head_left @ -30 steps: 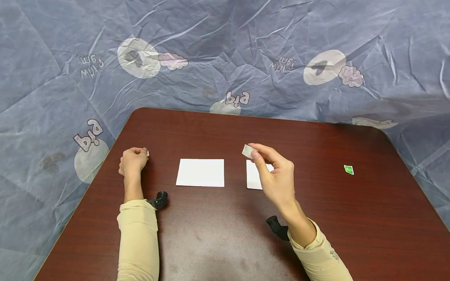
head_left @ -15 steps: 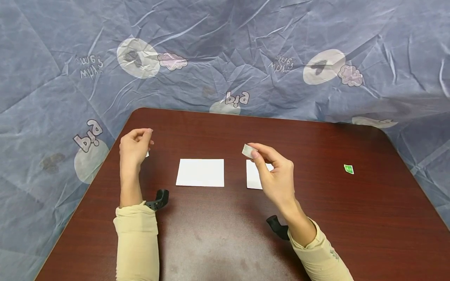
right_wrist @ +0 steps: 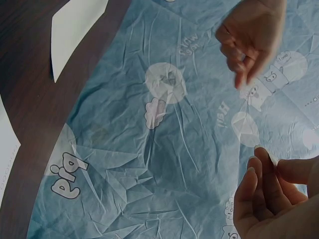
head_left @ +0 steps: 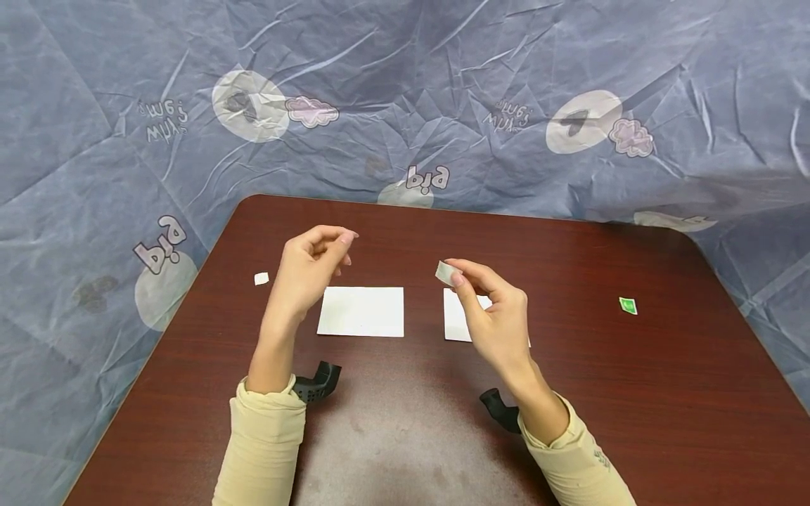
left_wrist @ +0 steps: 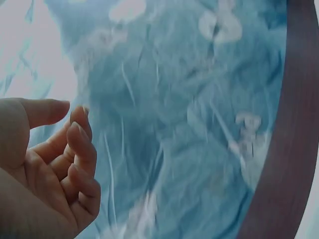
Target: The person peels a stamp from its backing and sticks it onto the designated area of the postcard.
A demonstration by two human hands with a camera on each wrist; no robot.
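Note:
My right hand (head_left: 503,320) pinches a small pale paper square (head_left: 448,273) between thumb and fingers, above the right white paper rectangle (head_left: 457,320). In the right wrist view the paper square (right_wrist: 272,158) shows edge-on. My left hand (head_left: 306,270) is raised over the far left corner of the left white paper rectangle (head_left: 361,311). Its fingers are loosely bent and hold nothing; the left wrist view shows a gap between thumb and index finger of this hand (left_wrist: 52,164). A small white paper square (head_left: 261,279) lies on the table to its left.
Far right on the brown table (head_left: 392,414) lies a small green, white-bordered stamp-like piece (head_left: 628,306). Behind the table hangs a wrinkled blue printed sheet (head_left: 380,84). Black wrist mounts (head_left: 321,381) stick out from both sleeves. Small marks line one paper's edge in the right wrist view.
My left hand has lifted off the small white square at the left and moved right, leaving it on the table. My right hand stays in place, pinching its paper square.

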